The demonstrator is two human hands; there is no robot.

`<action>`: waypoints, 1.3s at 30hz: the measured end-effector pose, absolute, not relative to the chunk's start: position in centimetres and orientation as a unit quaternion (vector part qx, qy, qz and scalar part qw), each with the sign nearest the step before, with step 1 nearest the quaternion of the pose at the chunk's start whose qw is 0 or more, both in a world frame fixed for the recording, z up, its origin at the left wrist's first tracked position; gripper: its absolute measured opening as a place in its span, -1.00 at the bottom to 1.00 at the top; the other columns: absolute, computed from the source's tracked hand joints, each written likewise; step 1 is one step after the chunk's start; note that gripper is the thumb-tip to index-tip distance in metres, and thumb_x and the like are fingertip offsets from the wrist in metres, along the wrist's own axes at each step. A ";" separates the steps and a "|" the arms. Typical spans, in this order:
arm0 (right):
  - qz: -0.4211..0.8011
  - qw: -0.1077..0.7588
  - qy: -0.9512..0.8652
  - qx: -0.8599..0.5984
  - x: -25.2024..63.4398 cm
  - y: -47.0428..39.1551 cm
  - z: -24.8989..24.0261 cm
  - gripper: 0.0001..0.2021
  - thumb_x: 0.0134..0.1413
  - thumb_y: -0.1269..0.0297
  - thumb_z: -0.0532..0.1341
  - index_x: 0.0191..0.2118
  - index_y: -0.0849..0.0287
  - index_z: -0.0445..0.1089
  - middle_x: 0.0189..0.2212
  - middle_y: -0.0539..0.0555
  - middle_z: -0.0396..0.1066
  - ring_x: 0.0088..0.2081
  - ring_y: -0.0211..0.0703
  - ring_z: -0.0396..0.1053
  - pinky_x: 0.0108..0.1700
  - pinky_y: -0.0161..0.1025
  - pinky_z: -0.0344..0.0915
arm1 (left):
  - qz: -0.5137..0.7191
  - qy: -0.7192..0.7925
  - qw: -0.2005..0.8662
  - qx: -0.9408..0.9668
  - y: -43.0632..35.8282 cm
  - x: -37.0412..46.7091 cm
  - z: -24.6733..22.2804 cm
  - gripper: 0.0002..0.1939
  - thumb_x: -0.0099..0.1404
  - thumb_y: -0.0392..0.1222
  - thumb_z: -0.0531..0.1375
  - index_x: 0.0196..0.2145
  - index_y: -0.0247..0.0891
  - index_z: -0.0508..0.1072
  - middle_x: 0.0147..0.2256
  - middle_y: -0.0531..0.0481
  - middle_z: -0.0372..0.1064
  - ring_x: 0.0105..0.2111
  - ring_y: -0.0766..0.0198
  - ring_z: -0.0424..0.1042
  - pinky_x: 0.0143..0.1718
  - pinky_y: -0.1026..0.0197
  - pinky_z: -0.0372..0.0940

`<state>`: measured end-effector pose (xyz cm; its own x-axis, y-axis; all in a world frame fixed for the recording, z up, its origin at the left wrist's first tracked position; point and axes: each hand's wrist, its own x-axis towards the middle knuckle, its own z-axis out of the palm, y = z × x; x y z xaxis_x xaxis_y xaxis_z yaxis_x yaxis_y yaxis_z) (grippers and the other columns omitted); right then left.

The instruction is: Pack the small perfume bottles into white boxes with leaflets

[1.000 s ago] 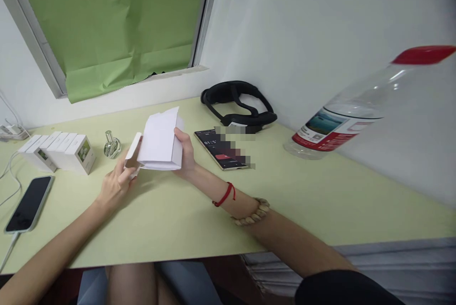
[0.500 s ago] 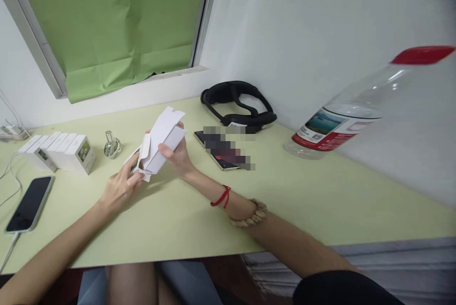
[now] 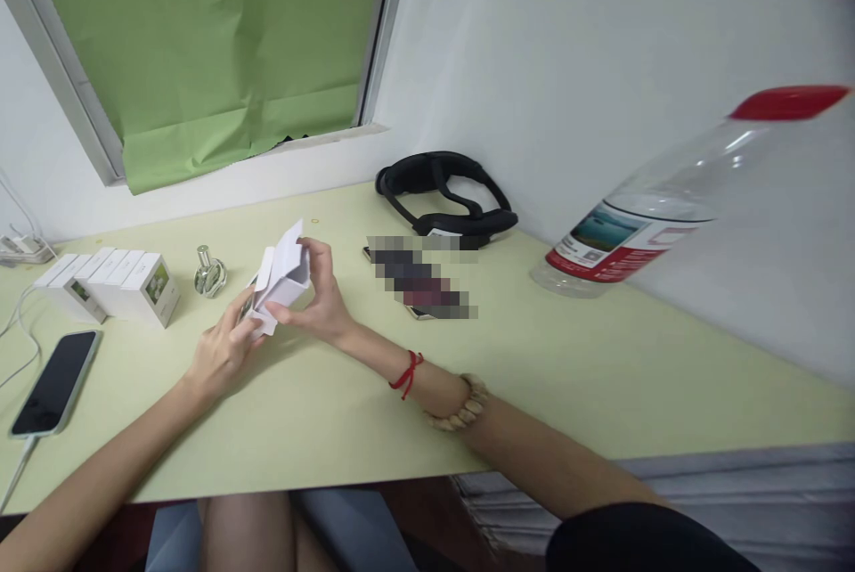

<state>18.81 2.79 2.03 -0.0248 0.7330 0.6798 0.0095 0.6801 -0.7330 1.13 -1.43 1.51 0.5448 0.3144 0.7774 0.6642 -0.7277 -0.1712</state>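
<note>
While I look down through the head camera, both hands sit left of the frame's centre, close together over the tabletop [image 3: 534, 398]. The left hand [image 3: 223, 349] is closed around a small white carton [image 3: 265, 267] with its flaps standing open, a sliver of printed picture showing by the fingers. The right hand [image 3: 321, 305] has a folded white insert [image 3: 289, 282] pinched between thumb and fingers, its lower end at the carton's mouth — how far inside it goes, I cannot tell. On that right arm I see a red cord bracelet [image 3: 409, 371] and, higher up, a beaded bracelet [image 3: 468, 412].

Just beyond the left hand stands a small glass bottle [image 3: 211, 276]. At the frame's left edge I have a row of white boxes [image 3: 143, 296], the end one showing a green picture, and below them a phone [image 3: 54, 385] with a white cable [image 3: 17, 469] at its lower end. Right of the hands lies a second phone [image 3: 420, 278], mostly masked by blur, and just above it a black headset [image 3: 460, 223]. A clear plastic bottle [image 3: 601, 242] with a red cap looms at right — slanted in my view.
</note>
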 end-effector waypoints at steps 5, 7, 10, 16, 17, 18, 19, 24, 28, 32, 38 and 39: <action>0.276 0.626 -0.677 -0.271 18.6 3.1 1.8 -0.36 -0.21 0.03 0.36 0.01 0.05 0.12 -0.01 0.14 0.31 0.04 0.06 0.32 0.12 0.04 0.23 | -0.407 -0.295 0.196 -0.842 -0.9 0.6 0.8 -0.64 0.38 -0.23 0.09 0.07 -0.20 0.05 0.04 -0.32 0.33 -0.29 0.28 0.52 -0.61 0.36 0.31; 0.274 0.622 -0.680 -0.273 18.6 3.1 1.8 -0.36 -0.19 0.02 0.35 0.02 0.04 0.13 0.00 0.15 0.32 0.05 0.06 0.32 0.11 0.04 0.23 | -0.407 -0.294 0.187 -0.844 -0.8 0.5 0.6 -0.59 0.37 -0.24 0.10 0.10 -0.20 0.03 0.04 -0.32 0.32 -0.23 0.26 0.52 -0.58 0.36 0.33; 0.269 0.620 -0.683 -0.277 18.7 2.9 1.9 -0.36 -0.19 -0.02 0.35 0.02 0.05 0.14 0.01 0.16 0.33 0.05 0.06 0.32 0.10 0.04 0.24 | -0.414 -0.292 0.179 -0.843 -0.8 0.5 0.5 -0.56 0.36 -0.24 0.12 0.11 -0.21 0.01 0.04 -0.34 0.32 -0.18 0.24 0.52 -0.56 0.38 0.33; 0.252 0.621 -0.684 -0.287 18.6 2.9 1.8 -0.33 -0.20 -0.10 0.35 0.03 0.04 0.17 0.01 0.17 0.36 0.04 0.07 0.34 0.08 0.05 0.25 | -0.424 -0.293 0.167 -0.840 -0.8 0.8 0.5 -0.55 0.38 -0.22 0.10 0.13 -0.17 -0.01 0.02 -0.32 0.32 -0.15 0.23 0.50 -0.53 0.40 0.33; 0.248 0.624 -0.685 -0.284 18.6 3.0 1.8 -0.33 -0.20 -0.10 0.35 0.04 0.04 0.17 0.02 0.17 0.36 0.04 0.07 0.34 0.08 0.04 0.25 | -0.424 -0.292 0.167 -0.841 -0.8 0.7 0.5 -0.53 0.37 -0.23 0.10 0.15 -0.18 -0.02 0.02 -0.33 0.32 -0.15 0.22 0.50 -0.53 0.39 0.33; 0.244 0.624 -0.686 -0.282 18.7 3.0 1.7 -0.33 -0.19 -0.11 0.35 0.04 0.05 0.18 0.02 0.17 0.36 0.04 0.07 0.34 0.08 0.04 0.25 | -0.426 -0.289 0.168 -0.841 -0.7 0.7 0.4 -0.51 0.37 -0.23 0.11 0.16 -0.18 -0.03 0.02 -0.33 0.32 -0.16 0.22 0.51 -0.54 0.39 0.33; 0.239 0.621 -0.691 -0.283 18.7 3.0 1.7 -0.34 -0.18 -0.11 0.34 0.04 0.05 0.19 0.02 0.18 0.37 0.04 0.08 0.34 0.08 0.05 0.25 | -0.429 -0.288 0.166 -0.840 -0.7 0.7 0.3 -0.49 0.37 -0.23 0.11 0.17 -0.17 -0.04 0.01 -0.33 0.32 -0.18 0.23 0.51 -0.54 0.39 0.34; 0.202 0.583 -0.728 -0.299 18.9 3.1 1.6 -0.51 -0.03 -0.04 0.28 0.01 0.01 0.26 -0.02 0.14 0.43 0.02 0.10 0.35 0.10 0.09 0.21 | -0.459 -0.298 0.153 -0.823 -0.4 0.5 -0.4 -0.37 0.34 -0.25 0.15 0.23 -0.17 -0.11 -0.01 -0.31 0.30 -0.30 0.28 0.49 -0.51 0.35 0.38; 0.180 0.585 -0.732 -0.297 19.0 3.0 1.6 -0.57 0.02 0.02 0.26 0.01 0.00 0.28 -0.01 0.13 0.43 0.02 0.08 0.35 0.09 0.09 0.23 | -0.463 -0.316 0.142 -0.816 -0.3 0.6 -0.7 -0.37 0.36 -0.21 0.13 0.24 -0.18 -0.14 0.01 -0.34 0.28 -0.30 0.30 0.49 -0.49 0.36 0.38; 0.196 0.611 -0.708 -0.296 19.0 3.2 1.7 -0.70 0.07 0.04 0.23 -0.10 0.01 0.31 -0.12 0.12 0.45 -0.03 0.06 0.36 0.07 0.08 0.24 | -0.452 -0.334 0.163 -0.811 -0.1 0.4 -0.8 -0.37 0.38 -0.16 0.10 0.25 -0.15 -0.19 0.02 -0.34 0.30 -0.23 0.26 0.50 -0.48 0.35 0.39; 0.199 0.672 -0.652 -0.289 19.3 3.8 1.8 -0.68 0.12 -0.11 0.13 -0.29 0.04 0.23 -0.23 0.13 0.35 -0.07 0.03 0.34 0.02 0.02 0.28 | -0.433 -0.373 0.225 -0.789 0.4 -0.1 -0.9 -0.29 0.37 -0.11 0.13 0.29 -0.20 -0.23 -0.08 -0.29 0.44 -0.25 0.18 0.55 -0.38 0.24 0.42; 0.194 0.683 -0.643 -0.288 19.3 3.9 1.8 -0.65 0.12 -0.16 0.11 -0.30 0.04 0.21 -0.23 0.13 0.33 -0.09 0.02 0.34 0.00 0.00 0.30 | -0.433 -0.376 0.233 -0.786 0.4 -0.1 -0.9 -0.29 0.38 -0.09 0.12 0.29 -0.21 -0.23 -0.09 -0.29 0.45 -0.25 0.17 0.55 -0.37 0.23 0.42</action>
